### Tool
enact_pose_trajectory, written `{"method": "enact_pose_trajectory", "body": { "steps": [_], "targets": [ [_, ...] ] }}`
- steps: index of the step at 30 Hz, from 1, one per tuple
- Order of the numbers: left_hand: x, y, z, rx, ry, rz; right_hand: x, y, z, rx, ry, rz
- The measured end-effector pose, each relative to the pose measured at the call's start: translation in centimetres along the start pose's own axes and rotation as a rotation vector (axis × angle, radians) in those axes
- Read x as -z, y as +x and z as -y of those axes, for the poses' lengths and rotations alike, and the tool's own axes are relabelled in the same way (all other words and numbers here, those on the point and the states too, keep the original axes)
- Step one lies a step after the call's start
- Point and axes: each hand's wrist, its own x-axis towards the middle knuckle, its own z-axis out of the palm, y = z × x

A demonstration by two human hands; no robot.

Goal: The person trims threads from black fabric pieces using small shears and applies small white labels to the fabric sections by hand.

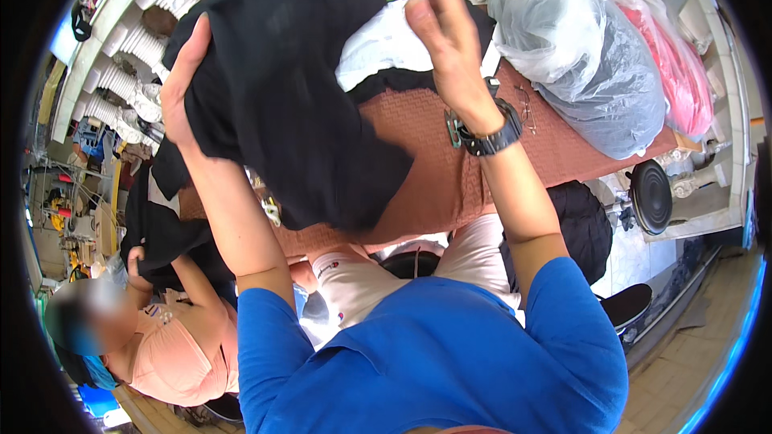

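Observation:
I hold a black garment (pixel 297 88) up in front of me over a table covered in a reddish-brown cloth (pixel 426 153). My left hand (pixel 183 84) grips the garment's left edge. My right hand (pixel 446 40), with a black watch on the wrist, pinches the garment's upper right part, where a white piece of fabric or lining (pixel 378 44) shows beside the fingers. The lower half of the garment hangs down and hides part of the table.
Big clear plastic bags (pixel 583 56) with grey and pink contents lie on the table's right end. A person in a peach top (pixel 173 345) sits at lower left, holding more black cloth (pixel 165 229). A black stool (pixel 650 195) stands at right. White balusters line the top and left.

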Motion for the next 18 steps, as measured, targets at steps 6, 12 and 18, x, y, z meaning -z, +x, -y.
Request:
{"method": "enact_pose_trajectory", "body": {
  "steps": [6,12,18],
  "targets": [
    [-1.9,-12.4,1.6,-0.148,0.471,-0.590,1.4,-12.2,2.8,-0.941,0.836,0.951],
    [-4.0,-15.3,2.8,-0.164,0.705,-0.732,9.5,-9.3,7.1,-0.509,0.637,0.495],
    [15.3,-12.0,7.7,0.126,1.438,-0.542,4.5,-7.3,-9.8,-0.643,-0.069,0.437]
  ]
}}
